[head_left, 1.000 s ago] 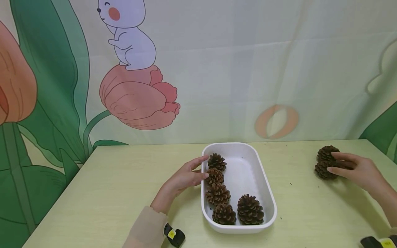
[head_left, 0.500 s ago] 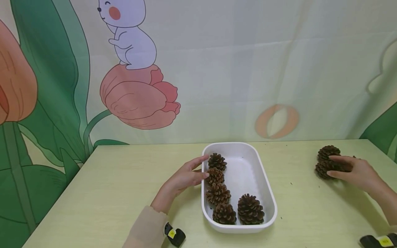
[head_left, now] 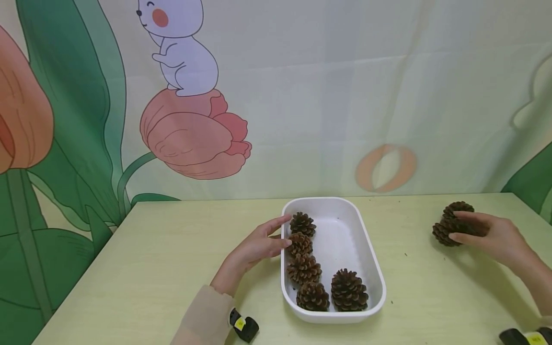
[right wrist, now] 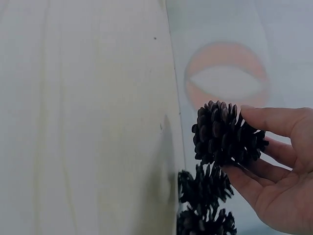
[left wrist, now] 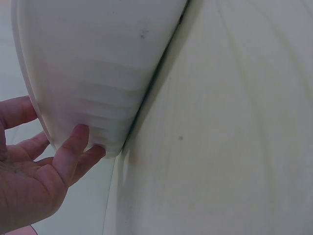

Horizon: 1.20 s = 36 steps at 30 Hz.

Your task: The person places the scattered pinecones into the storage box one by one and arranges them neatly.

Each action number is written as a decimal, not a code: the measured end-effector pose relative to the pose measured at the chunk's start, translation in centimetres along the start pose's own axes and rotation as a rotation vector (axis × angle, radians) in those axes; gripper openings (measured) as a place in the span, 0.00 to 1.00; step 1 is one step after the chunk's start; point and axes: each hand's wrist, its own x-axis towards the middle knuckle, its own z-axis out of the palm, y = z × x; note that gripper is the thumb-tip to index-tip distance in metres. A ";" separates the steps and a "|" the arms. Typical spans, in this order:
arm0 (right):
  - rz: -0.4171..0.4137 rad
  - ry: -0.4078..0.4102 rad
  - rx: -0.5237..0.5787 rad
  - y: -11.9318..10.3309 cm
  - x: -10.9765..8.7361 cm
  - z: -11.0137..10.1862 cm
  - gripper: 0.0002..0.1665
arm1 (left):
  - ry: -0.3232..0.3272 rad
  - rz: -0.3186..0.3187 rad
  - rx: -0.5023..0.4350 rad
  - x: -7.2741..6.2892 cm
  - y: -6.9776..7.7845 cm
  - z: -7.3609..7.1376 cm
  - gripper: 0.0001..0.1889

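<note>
In the head view, my right hand [head_left: 502, 237] holds a brown pine cone [head_left: 444, 234] between thumb and fingers at the table's right. The right wrist view shows the held pine cone [right wrist: 215, 134] just over two other pine cones [right wrist: 205, 188]. One more pine cone [head_left: 459, 207] shows behind it from the head. My left hand [head_left: 258, 244] grips the left rim of a white tray [head_left: 375, 273], thumb and index fingertips over the edge. Other fingers press the tray's outer wall [left wrist: 117, 49] in the left wrist view. Several pine cones [head_left: 304, 269] line the tray's left side; another pine cone [head_left: 349, 291] sits front right.
The pale wood-look table [head_left: 172, 268] ends at a printed curtain [head_left: 293, 120] with a cartoon animal and tulips. Small dark crumbs lie on the table right of the tray. Each wrist wears a black camera [head_left: 244, 327].
My right hand has shifted slightly left, carrying the pine cone with it away from the others behind. The left hand and the tray stay where they were.
</note>
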 end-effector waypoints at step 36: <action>-0.248 -0.071 0.309 -21.6 -4.4 0.5 0.30 | -0.005 0.002 -0.022 0.3 -0.1 -0.1 0.31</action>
